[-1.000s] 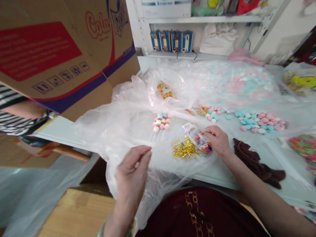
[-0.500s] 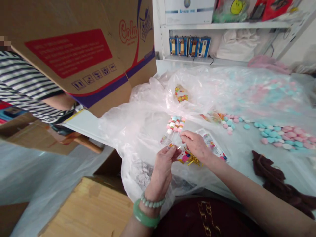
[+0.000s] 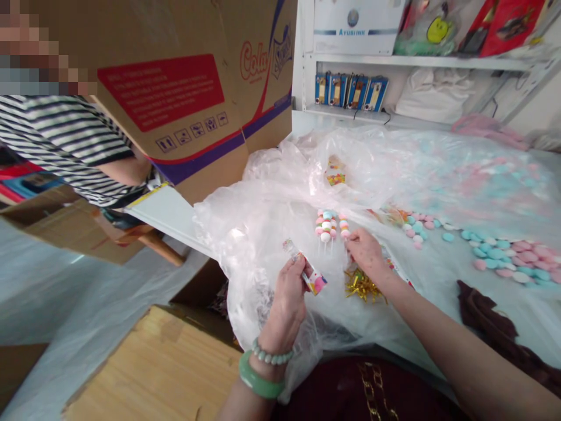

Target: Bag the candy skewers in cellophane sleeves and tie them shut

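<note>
My left hand [image 3: 293,286] is closed on a printed clear wrapper [image 3: 317,283] whose ends stick out on both sides of the fingers. My right hand [image 3: 364,252] pinches the lower end of a candy skewer [image 3: 344,224], just right of a group of candy skewers [image 3: 325,227] lying on the plastic-covered table. Below the right hand is a bunch of gold twist ties [image 3: 363,285]. A stack of printed wrappers [image 3: 397,268] lies partly hidden behind the right forearm.
Loose pink, white and blue candies [image 3: 495,254] lie at right, near a dark cloth [image 3: 486,316]. Clear plastic sheeting [image 3: 272,204] covers much of the table. A large carton [image 3: 175,88] stands at left, beside a person in a striped shirt [image 3: 74,134].
The left hand now holds the wrapper up, apart from the right hand. The right hand has moved to one skewer, which sits separated from the group. The camera view has shifted slightly.
</note>
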Tool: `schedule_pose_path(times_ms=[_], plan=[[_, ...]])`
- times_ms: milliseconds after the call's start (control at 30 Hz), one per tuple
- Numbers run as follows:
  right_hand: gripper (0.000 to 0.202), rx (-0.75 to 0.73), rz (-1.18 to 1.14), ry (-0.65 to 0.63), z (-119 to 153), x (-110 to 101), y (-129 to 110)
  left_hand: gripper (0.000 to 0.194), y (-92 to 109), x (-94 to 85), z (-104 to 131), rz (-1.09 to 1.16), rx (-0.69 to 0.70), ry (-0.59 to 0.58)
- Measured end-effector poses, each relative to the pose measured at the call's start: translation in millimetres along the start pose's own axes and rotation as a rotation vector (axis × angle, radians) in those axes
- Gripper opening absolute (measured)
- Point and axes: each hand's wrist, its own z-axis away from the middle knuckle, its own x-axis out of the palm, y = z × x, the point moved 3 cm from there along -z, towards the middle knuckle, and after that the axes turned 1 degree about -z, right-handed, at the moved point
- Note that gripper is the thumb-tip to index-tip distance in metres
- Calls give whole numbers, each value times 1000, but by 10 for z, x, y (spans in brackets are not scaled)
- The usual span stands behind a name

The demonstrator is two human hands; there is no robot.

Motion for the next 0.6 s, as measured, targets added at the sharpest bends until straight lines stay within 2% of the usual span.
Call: schedule_pose_path(times_ms=[67, 133, 267, 333, 400, 500, 600], plan=[[12, 115, -218, -50, -11, -32, 99, 28, 39, 56, -22, 60, -81, -61], [18, 142, -296, -89, 9, -28, 105, 21, 67, 117, -45, 103, -170, -111], [30, -10, -159, -62, 90, 43, -111, 9, 26, 193, -92, 154, -274, -83], [17, -3, -63, -52, 97, 105, -197, 7, -45, 199, -100, 161, -310, -71], [5, 84, -81, -64, 56, 161, -202, 7, -124, 181, -80, 162, -361, -70], [9, 155, -251, -104, -61, 209, -129, 7, -198, 139, 13, 153, -448, -68], [21, 195, -542, -148, -165, 224, -73, 8, -195, 117, 128, 155, -502, -52]])
